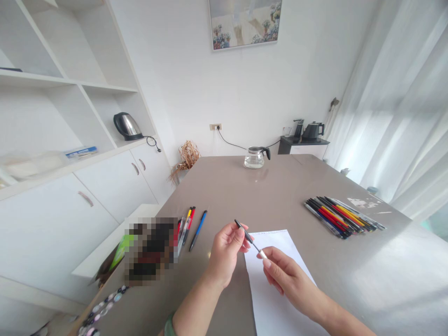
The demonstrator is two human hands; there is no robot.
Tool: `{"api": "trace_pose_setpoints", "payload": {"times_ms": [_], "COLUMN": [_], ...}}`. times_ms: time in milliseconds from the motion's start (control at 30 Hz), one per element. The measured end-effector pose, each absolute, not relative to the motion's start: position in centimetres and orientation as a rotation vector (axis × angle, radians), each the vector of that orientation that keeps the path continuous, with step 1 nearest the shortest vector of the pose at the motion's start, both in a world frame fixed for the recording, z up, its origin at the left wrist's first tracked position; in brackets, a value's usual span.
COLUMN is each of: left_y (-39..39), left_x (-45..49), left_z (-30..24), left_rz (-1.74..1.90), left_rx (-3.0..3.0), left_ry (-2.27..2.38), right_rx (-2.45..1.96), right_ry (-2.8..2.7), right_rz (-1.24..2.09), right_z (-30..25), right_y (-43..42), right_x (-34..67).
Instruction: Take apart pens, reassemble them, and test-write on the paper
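My left hand (226, 252) is closed, pinching the black barrel of a pen (244, 230) between thumb and fingers. A thin dark rod runs from the barrel's lower end towards my right hand (289, 275). There, thumb and forefinger pinch a short white pen piece (262, 255) at the rod's end. Whether the rod is fixed in the white piece cannot be made out. Both hands are above a white sheet of paper (276, 294), which has faint marks along its top edge.
To the right lies a pile of pens (341, 217), black, red, yellow and blue. A blue pen (198, 230) and several others lie left of my hands, beside a blurred patch. A glass pot (254, 158) stands at the far end of the brown table (224, 186).
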State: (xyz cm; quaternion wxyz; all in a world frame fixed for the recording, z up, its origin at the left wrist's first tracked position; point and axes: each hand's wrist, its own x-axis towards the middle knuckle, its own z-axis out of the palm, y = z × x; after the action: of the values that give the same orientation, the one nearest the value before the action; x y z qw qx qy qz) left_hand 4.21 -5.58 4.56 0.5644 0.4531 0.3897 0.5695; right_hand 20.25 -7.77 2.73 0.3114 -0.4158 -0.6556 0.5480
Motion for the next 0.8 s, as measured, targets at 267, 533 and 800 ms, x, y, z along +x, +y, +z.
{"api": "trace_pose_setpoints", "payload": {"times_ms": [267,533,800], "left_y": [-5.96,-5.66,-5.60], "left_x": [4.56,4.24,4.22], "left_z": [4.73,4.55,4.15], "left_rz": [1.220,1.253,1.252], "left_rx": [1.187,1.120,1.089], "left_ry": [0.877,0.901,0.879], "right_rx": [-1.089,-1.125,-1.128], "right_ry": [-1.722,-1.661,-1.624], "right_rz": [1.416,1.465,1.468], "right_z": [2.81,2.61,2.20], "right_y": [-7.73,-7.77,-7.74], "right_x": [20.11,20.07,19.88]}}
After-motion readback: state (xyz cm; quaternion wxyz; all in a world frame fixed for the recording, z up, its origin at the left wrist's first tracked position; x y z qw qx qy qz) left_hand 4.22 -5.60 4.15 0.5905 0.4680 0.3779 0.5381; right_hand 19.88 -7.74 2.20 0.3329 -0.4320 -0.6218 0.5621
